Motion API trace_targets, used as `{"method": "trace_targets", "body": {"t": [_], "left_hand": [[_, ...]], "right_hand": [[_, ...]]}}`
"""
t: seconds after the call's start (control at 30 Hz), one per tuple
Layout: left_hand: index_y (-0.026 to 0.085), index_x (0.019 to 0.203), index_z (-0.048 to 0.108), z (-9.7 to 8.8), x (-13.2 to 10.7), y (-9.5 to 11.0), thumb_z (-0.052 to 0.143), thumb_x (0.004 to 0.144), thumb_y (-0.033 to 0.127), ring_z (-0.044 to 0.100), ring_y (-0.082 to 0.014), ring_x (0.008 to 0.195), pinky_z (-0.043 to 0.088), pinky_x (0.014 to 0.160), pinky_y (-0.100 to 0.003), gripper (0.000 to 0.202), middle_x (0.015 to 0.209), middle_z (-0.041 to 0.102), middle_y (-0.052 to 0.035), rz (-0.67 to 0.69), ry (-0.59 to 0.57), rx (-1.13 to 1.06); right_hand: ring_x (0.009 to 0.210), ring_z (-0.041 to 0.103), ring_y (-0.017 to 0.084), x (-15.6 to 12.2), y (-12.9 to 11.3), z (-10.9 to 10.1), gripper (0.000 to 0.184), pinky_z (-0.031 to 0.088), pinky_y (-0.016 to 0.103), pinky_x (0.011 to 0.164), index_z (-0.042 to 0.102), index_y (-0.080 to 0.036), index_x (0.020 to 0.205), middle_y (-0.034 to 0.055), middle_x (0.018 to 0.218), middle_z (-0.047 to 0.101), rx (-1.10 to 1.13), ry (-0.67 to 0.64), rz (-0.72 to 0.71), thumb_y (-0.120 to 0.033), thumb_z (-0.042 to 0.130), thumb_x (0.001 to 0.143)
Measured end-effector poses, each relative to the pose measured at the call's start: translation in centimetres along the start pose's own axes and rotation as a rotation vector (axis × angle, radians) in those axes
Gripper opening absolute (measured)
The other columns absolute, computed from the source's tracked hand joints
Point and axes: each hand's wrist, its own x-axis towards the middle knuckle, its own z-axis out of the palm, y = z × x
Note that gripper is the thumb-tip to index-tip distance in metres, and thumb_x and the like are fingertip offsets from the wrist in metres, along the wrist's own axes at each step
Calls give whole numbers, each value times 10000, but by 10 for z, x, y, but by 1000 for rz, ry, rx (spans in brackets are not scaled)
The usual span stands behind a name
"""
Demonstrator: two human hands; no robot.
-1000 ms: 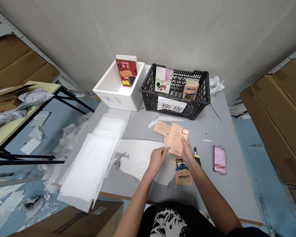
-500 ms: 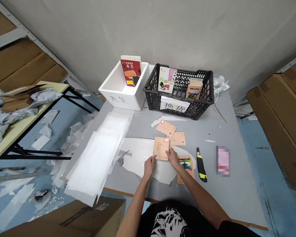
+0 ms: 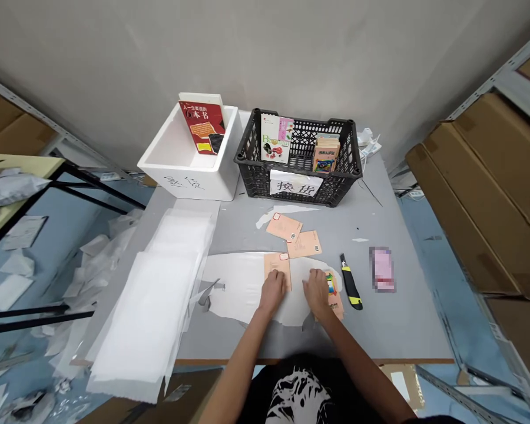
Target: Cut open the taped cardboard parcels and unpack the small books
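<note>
My left hand (image 3: 274, 290) rests on an orange-pink booklet (image 3: 271, 263), which lies on an irregular white sheet (image 3: 242, 277). Its fingers lie over the booklet's lower part. Apart from that booklet, my right hand (image 3: 317, 291) is over the sheet's right side, fingers bent and thumb spread, with nothing visible in it. Partly under this hand is a booklet with a colourful picture (image 3: 334, 299); whether they touch, I cannot tell. Just beyond lie two more orange-pink booklets, one (image 3: 284, 227) overlapping the other (image 3: 304, 244).
A black-and-yellow utility knife (image 3: 351, 282) and a blurred pink item (image 3: 383, 270) lie to the right. White foam sheets (image 3: 154, 300) are stacked left. At the back stand a white foam box (image 3: 181, 182) and a black crate (image 3: 298, 191), both with books. Cartons (image 3: 481, 194) stand far right.
Both hands held the booklet's lower corners; now it is down on the white sheet under my left hand. My right hand has let go and moved right. The view has shifted.
</note>
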Motion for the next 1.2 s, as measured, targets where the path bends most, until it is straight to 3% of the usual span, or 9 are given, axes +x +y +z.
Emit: {"method": "trace_targets", "body": {"t": [0.13,0.3,0.43,0.57,0.77,0.87,0.97,1.1,1.2], "left_hand": [[172,913,565,22,14,-3,325,905,179,521,-211,955,409,877,-351,240,935,563,-89,37,-36,-103],[170,915,588,27,20,-13,328,882,149,540,-209,962,423,885,-373,263,947,602,-85,1,-40,-171],[159,923,598,20,24,-10,351,873,159,573,-198,950,437,885,-356,252,956,639,-86,-14,-57,-240],[159,964,599,11,27,3,331,884,179,580,-187,991,431,904,-327,281,1004,651,-85,12,-62,-307],[174,903,623,2,28,25,314,897,206,589,-194,952,430,888,-326,311,954,663,-74,38,-101,-362],[184,874,632,2,26,33,320,893,193,605,-177,900,441,867,-308,313,895,670,-54,45,-133,-395],[185,991,624,0,27,41,344,901,219,604,-169,925,446,867,-300,296,986,668,-60,26,-128,-427],[220,1198,543,-23,36,52,434,902,313,548,-188,1072,410,926,-322,329,1228,584,-78,58,-11,-479],[255,1095,595,-59,44,63,516,872,316,496,-201,1144,352,971,-338,245,1199,591,-51,164,116,-451]], "right_hand": [[1088,480,333,-18,28,11,457,379,402,892,512,-93,1109,200,1119,545,-111,53,103,-343,644,749],[1098,481,327,-21,29,20,381,413,402,845,533,-104,1105,203,1124,555,-189,41,116,-251,599,760],[1033,569,290,-10,24,11,343,457,338,747,548,-67,1120,238,1166,550,-167,-53,140,-87,493,781],[877,649,243,-5,29,-1,329,462,318,696,582,-54,1084,235,1144,578,-133,-81,147,-45,354,847],[884,645,225,-14,35,-12,349,437,299,706,619,-95,990,203,1093,623,-42,-78,124,30,353,802],[869,629,228,-16,35,-22,288,414,288,688,624,-105,881,175,954,661,45,-73,96,3,366,812],[801,604,210,-13,32,-39,243,396,274,657,599,-150,770,123,847,661,164,-48,39,-96,375,849],[686,547,158,-5,23,-73,147,388,238,630,535,-210,697,-2,694,598,371,-62,-135,-211,451,818],[619,470,126,-2,15,-101,138,375,220,597,463,-222,687,-47,638,493,665,-123,-306,-291,471,805]]}}
